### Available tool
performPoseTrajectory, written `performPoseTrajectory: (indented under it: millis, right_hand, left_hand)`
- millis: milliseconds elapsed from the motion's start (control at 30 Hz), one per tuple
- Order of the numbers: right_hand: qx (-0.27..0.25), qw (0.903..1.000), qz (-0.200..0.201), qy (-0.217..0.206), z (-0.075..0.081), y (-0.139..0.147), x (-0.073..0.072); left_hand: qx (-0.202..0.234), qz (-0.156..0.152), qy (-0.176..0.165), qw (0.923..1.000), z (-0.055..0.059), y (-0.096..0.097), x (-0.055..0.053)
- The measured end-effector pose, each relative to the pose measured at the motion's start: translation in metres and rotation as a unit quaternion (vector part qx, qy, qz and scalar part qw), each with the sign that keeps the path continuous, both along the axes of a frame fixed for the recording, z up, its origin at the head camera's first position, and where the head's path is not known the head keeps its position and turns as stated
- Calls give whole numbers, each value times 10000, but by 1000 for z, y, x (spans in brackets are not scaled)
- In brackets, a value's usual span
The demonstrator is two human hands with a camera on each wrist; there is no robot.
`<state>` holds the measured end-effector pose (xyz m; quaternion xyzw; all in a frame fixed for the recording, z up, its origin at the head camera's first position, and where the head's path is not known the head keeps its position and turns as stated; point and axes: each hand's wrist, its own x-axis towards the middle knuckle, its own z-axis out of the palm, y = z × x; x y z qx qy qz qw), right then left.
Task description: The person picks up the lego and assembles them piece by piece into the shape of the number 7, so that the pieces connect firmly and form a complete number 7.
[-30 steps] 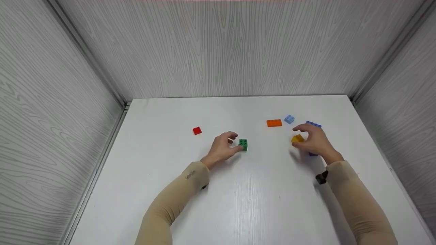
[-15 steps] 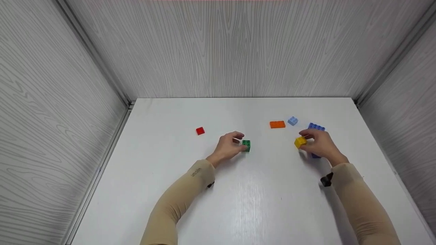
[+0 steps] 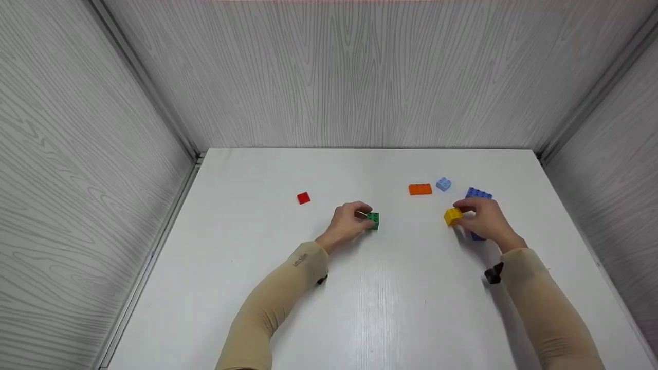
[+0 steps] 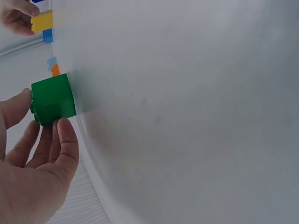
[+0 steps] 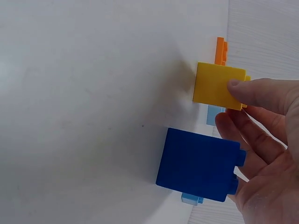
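Note:
In the head view my left hand (image 3: 349,225) holds a green building block (image 3: 375,220) near the middle of the table, its thumb at the near side. The left wrist view has the thumb at the studded edge of the green block (image 4: 53,99) and fingertips against its opposite side. My right hand (image 3: 483,218) pinches a yellow building block (image 3: 453,216), the thumb lying on one face in the right wrist view. A dark blue block (image 5: 200,163) stands right beside that hand, mostly hidden under it from above.
Behind the yellow block lie an orange flat block (image 3: 420,189), a small light blue block (image 3: 443,184) and a blue studded block (image 3: 479,192). A red block (image 3: 303,198) lies left of my left hand. Panel walls (image 3: 329,77) enclose the white table (image 3: 247,216).
My right fingers have closed in on the yellow block, which has turned slightly. My left fingers and thumb have drawn in around the green block. The whole head view has shifted a little.

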<state>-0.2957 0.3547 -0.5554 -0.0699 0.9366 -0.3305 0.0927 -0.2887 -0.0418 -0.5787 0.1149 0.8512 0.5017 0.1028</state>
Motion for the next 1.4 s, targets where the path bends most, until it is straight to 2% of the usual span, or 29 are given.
performPoseTrajectory:
  millis: [133, 300, 700, 1067, 1400]
  right_hand:
    - [49, 10000, -30, 69, 0, 0, 1]
    - [81, 10000, -6, -23, 1, -1, 1]
    - [-35, 9999, -75, -97, 5, -6, 0]
    - [-415, 9977, 136, 523, 9, -17, 3]
    - [-683, 9953, 226, 645, 13, -25, 3]
  left_hand:
    - [-15, -49, 44, 10000, -1, 0, 0]
    - [-58, -104, -89, 9999, -2, -3, 0]
    - [-170, 72, -352, 9992, 1, -4, -2]
    - [-186, 67, -302, 9993, 0, -3, -4]
    - [-231, 39, -284, 9993, 3, -4, -3]
